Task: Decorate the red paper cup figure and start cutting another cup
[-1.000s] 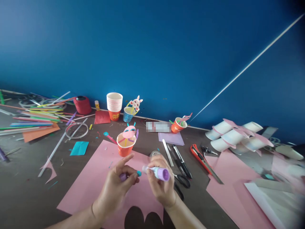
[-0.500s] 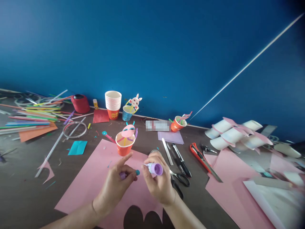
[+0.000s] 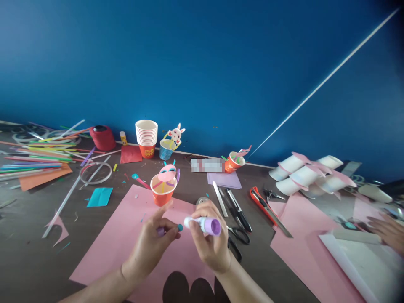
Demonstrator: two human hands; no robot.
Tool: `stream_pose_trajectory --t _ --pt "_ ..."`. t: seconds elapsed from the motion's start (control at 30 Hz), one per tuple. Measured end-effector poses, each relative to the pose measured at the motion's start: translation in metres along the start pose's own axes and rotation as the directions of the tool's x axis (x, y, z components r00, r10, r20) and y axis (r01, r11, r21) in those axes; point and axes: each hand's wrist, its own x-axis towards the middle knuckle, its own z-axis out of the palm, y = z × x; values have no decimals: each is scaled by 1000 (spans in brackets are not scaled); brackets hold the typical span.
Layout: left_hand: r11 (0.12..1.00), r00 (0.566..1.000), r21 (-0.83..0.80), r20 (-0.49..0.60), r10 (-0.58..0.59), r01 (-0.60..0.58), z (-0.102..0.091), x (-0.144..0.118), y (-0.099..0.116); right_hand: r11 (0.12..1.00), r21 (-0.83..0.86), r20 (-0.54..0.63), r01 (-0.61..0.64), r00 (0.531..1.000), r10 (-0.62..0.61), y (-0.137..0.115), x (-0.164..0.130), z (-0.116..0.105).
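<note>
Head view: my left hand (image 3: pixel 151 248) pinches a small teal piece (image 3: pixel 180 227) between thumb and fingertips, forefinger raised. My right hand (image 3: pixel 210 246) is closed around a purple glue stick (image 3: pixel 205 224), tip just beside the piece at three o'clock. Both hover over pink paper (image 3: pixel 123 244); an orange cup (image 3: pixel 163 190) stands at twelve o'clock.

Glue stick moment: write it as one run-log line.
left hand: pinches teal paper bit | right hand: holds glue stick | beneath: pink sheet
</note>
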Motion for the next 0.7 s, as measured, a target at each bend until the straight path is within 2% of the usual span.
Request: stream_pose_trajectory --t 0.1,0.2,0.27,0.33,0.4,0.47,0.53,0.6,0.7 --pt "999 999 18 -13 35 -34 0 0 0 999 9 61 37 997 -38 -2 1 2" --pt "999 999 -29 -19 39 -40 0 -2 -1 998 -58 86 -8 996 13 0 2 2" --pt "999 1000 -49 -9 10 -10 0 -2 -1 998 -66 46 -7 999 10 1 1 0" --pt "998 999 -50 -12 -32 31 -1 -1 0 998 -37 4 53 999 -53 0 0 -1" --pt "997 998 -46 -6 -65 65 -1 0 1 993 -9 12 115 993 -115 -2 0 1" --pt "995 997 -72 2 -75 75 -1 1 2 995 -18 51 103 994 -101 -3 2 3" --pt "986 996 -142 8 -90 90 -1 1 1 998 -47 69 42 997 -38 -1 3 3" --pt "952 989 -268 15 -147 146 -2 1 1 998 -63 38 8 999 -6 0 2 0" --pt "797 943 -527 24 -332 294 -3 3 2 995 -48 -29 91 995 -92 0 -6 -4"
